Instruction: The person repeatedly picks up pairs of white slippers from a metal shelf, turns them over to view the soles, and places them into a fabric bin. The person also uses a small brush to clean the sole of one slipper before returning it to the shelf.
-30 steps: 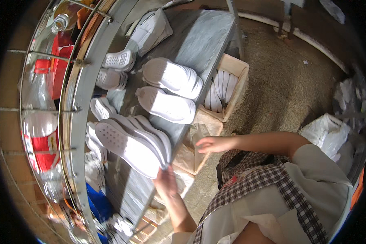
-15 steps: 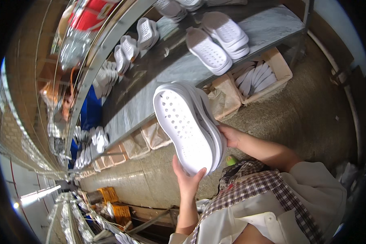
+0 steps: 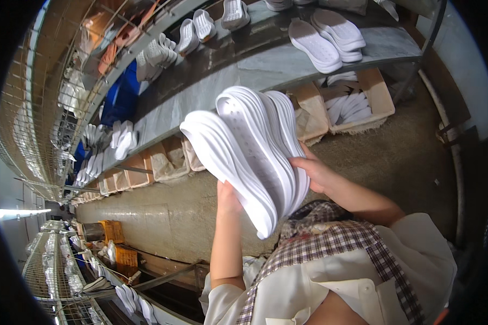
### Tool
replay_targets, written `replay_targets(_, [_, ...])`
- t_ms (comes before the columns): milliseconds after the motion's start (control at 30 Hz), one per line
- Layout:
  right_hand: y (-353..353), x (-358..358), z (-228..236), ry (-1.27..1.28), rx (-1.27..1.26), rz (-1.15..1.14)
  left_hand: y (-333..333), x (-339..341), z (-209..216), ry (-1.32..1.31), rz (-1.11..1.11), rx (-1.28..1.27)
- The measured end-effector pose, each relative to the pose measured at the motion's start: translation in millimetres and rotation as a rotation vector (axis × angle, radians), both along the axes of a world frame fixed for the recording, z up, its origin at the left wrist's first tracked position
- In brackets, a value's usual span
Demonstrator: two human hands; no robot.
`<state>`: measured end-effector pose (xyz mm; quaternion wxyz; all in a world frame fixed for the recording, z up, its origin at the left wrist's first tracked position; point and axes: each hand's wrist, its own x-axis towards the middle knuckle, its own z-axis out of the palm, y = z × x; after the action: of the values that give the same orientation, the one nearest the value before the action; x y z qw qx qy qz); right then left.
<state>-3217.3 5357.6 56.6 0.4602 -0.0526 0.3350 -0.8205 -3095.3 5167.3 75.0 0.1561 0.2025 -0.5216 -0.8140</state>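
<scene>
A stack of white, foam-like shoe soles (image 3: 257, 146) is held up in front of me, fanned apart at the upper end. My left hand (image 3: 229, 199) is closed on the leftmost sole (image 3: 222, 157), whose ridged side wall faces up. My right hand (image 3: 315, 170) grips the other soles from the right, thumb on top and fingers partly hidden beneath. Inside the middle sole a dotted pattern of holes shows. Past my hands, loose white soles (image 3: 314, 46) and a stacked pair (image 3: 339, 33) lie on the grey bench (image 3: 255, 70).
Under the bench are bins; one bin (image 3: 387, 103) contains white pieces. More soles (image 3: 187, 37) line the bench's back, beside a blue container (image 3: 119, 95). A wire-mesh shelf (image 3: 43, 92) runs along the left. Orange crates (image 3: 126, 260) stand at lower left; a pipe (image 3: 454, 157) runs at right.
The soles have been tilted and fanned apart; the leftmost one now leans away from the others. My left hand has moved slightly up and left. The view has shifted, so the bench appears further right.
</scene>
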Motion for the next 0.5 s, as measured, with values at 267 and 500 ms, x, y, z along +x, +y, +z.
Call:
replay_targets(267, [-28.1, 58.0, 36.4, 0.158, 0.114, -0.08, -29.4, 28.2, -20.6, 0.159, -0.035, -0.007])
replay_targets(500, [-45.9, 62.8, 51.4, 0.175, 0.025, 0.024, -50.6, 43.9, -9.0, 0.126, 0.074, 0.233])
